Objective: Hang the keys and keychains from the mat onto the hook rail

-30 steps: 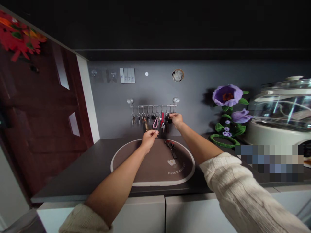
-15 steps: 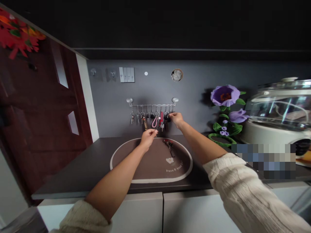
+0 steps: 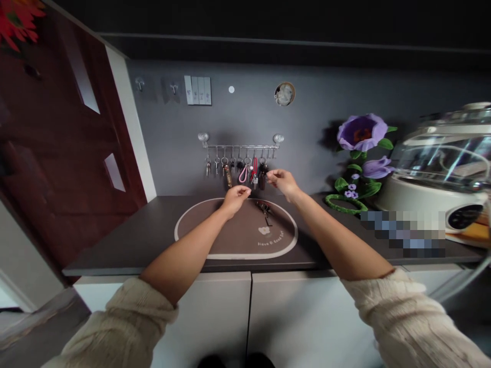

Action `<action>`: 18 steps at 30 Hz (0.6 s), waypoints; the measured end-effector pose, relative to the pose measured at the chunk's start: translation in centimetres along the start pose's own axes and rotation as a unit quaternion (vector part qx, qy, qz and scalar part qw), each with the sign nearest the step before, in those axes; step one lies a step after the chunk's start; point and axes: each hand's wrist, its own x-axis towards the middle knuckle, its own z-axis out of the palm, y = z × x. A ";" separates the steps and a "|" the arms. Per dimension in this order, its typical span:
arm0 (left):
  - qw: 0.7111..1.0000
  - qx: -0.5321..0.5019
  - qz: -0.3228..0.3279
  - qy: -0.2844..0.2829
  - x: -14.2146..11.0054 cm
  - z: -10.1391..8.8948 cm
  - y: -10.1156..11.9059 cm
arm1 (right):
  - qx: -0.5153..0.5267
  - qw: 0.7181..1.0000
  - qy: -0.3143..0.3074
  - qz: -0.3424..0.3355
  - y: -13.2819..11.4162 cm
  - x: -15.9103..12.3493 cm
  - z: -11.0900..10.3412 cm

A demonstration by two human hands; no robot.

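My left hand point(image 3: 235, 200) hovers over the back of the brown oval mat point(image 3: 215, 237), thumb and fingertips pinched together; anything between them is too small to make out. My right hand point(image 3: 284, 182) is at the right end of a clear hook rail point(image 3: 241, 146), its fingers curled in a pinch. Its fingertips are beside a dark bunch of keys point(image 3: 263, 175); I cannot tell whether they grip it. Other hooks carry several key bunches, a pink loop strap point(image 3: 243, 174) and a red strap point(image 3: 255, 166). Another bunch of keys point(image 3: 264, 207) lies on the mat.
Right of the mat stand a purple flower ornament point(image 3: 362, 134) and a clear-topped white appliance point(image 3: 416, 202). A dark cabinet point(image 3: 268, 30) overhangs the counter point(image 3: 126, 235). Switches point(image 3: 198, 91) and small hooks point(image 3: 174, 89) are on the wall. A dark red door point(image 3: 53, 168) is at left.
The view has tilted down, so the rail and mat appear higher. My right hand sits slightly lower against the rail, its fingers more curled. My left hand stays pinched over the mat.
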 end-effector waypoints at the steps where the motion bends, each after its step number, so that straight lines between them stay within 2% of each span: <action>1: 1.000 0.006 -0.001 -0.005 -0.1 0.0 0.1 | 0.001 1.000 -0.011 0.005 0.4 -0.6 0.0; 9: 0.998 0.048 -0.005 -0.029 -0.4 0.3 -0.3 | -0.069 0.995 -0.061 0.035 4.5 -3.3 -0.6; 18: 0.996 0.065 -0.030 -0.045 -0.6 0.6 -0.9 | -0.172 0.977 -0.098 0.077 5.4 -3.7 -1.3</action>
